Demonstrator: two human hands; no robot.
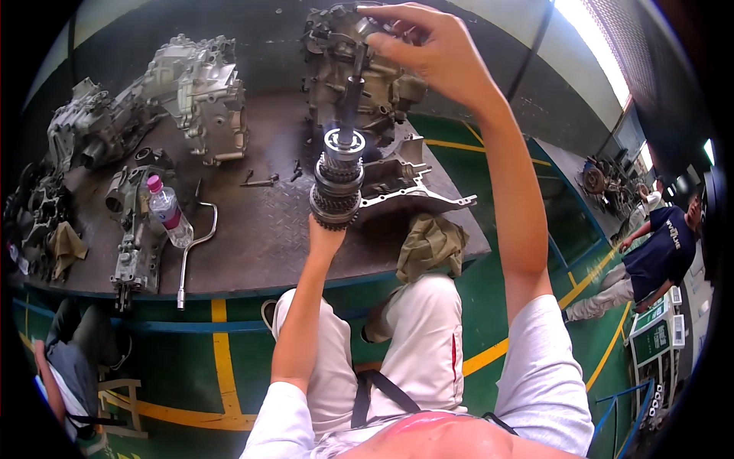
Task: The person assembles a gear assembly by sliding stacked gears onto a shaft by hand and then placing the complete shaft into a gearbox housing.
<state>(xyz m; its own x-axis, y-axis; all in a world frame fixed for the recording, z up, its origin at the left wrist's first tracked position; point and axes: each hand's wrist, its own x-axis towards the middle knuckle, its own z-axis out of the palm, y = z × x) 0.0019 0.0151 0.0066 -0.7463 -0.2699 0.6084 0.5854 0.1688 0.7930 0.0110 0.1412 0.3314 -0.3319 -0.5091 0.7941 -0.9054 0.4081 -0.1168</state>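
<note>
My left hand (327, 236) grips a gear shaft (337, 183) from below, its fingers mostly hidden behind the stacked gears. The shaft stands nearly upright above the table's front part, with a shiny bearing ring (345, 143) above the gears. A thin dark rod section (353, 96) rises beyond the ring, partly blurred. At its top, my right hand (428, 42) is closed, thumb and index finger around a small round metal piece (366, 27). Whether that piece is joined to the rod I cannot tell. Behind stands a dark gearbox housing (329, 84), and an open casing (417, 195) lies right of the gears.
The metal workbench (252, 260) carries silver gearbox housings (210, 99), a valve-body-like part (138, 245), a water bottle (170, 213), a bent wrench (186, 268), loose bolts (264, 181) and a crumpled cloth (432, 245). One person (661, 249) stands at right; another (57, 367) sits at left.
</note>
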